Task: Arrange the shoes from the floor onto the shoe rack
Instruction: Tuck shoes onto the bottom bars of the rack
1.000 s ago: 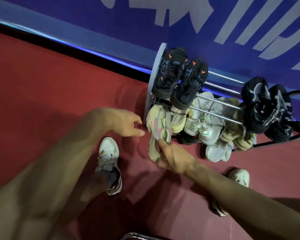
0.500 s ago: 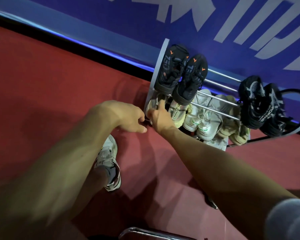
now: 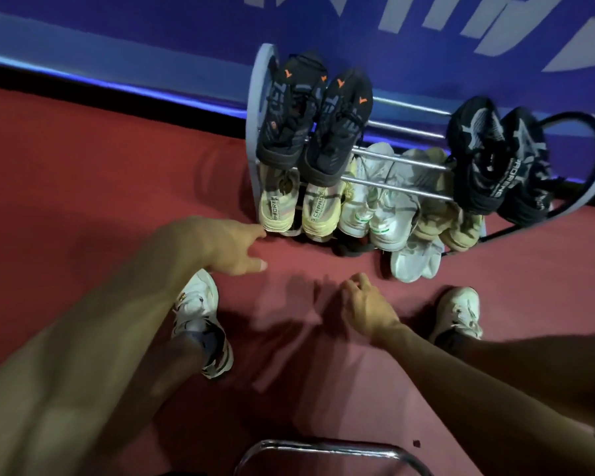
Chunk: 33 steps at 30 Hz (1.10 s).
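Red floor [image 3: 83, 187] against blue wall, rack [image 3: 402, 163] of metal bars, black shoes [image 3: 310, 118] on top tier, yellow pair [image 3: 299, 207] at lower left, left hand [image 3: 231, 245] fingers loose beside them, right hand [image 3: 364, 307] loosely curled, empty.

Right hand [image 3: 364, 309]: being drawn back from the shoe rack [image 3: 255, 132], now held over the red floor [image 3: 117, 166], nothing gripped. Pale yellow shoe [image 3: 278, 204]: no longer being held; now being kept on the lower rail beside its mate [image 3: 320, 209]. Left hand [image 3: 227, 245]: fingers being extended toward that shoe.
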Available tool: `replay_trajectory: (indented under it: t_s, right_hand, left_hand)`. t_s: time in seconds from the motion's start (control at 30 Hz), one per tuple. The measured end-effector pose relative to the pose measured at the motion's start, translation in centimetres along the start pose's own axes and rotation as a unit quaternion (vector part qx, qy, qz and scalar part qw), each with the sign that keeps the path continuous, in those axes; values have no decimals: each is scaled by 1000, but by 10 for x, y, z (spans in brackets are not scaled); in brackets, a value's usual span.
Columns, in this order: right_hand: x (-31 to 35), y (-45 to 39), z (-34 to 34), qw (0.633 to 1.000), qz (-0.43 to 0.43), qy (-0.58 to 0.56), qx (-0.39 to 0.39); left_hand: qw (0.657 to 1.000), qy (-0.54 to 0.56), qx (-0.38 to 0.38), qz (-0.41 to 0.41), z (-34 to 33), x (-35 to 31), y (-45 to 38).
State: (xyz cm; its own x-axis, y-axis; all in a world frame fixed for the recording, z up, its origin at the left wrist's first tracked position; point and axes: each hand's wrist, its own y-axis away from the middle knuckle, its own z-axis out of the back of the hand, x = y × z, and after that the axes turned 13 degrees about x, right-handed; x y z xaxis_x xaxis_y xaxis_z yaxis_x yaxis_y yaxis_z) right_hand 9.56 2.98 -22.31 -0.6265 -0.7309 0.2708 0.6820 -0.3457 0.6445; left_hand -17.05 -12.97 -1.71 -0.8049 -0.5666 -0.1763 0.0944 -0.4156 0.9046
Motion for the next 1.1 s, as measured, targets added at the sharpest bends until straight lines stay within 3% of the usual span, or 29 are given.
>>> replay_trajectory:
  t_s: [0.17, 0.3, 0.43, 0.57, 0.73, 0.9, 1.1]
  right_hand:
    - [-52, -10, 2, 998, -50, -48, -14]
    - [-72, -34, 25, 994, -55, -93, -33]
    - [-96, -74, 31, 998, -16, -62, 27]
    - [-104, -88, 30, 990, -44, -110, 76]
    - [-97, -99, 28, 992, -48, -117, -24]
    - [-105, -102, 15, 995, -60, -57, -49]
    - [-119, -86, -2, 988, -139, -63, -35]
  left_hand:
    - [1000, -5, 8, -2, -5, -40, -30]
    - [996, -23, -71, -53, -7, -72, -61]
    - [987, -26, -127, -99, -4, -99, -81]
    - [989, -44, -105, -95, -1, -111, -102]
    - [992, -68, -64, -88, 0, -123, -116]
    - [994, -86, -21, -69, -6, -128, -123]
    - [996, -80, 5, -50, -14, -127, -124]
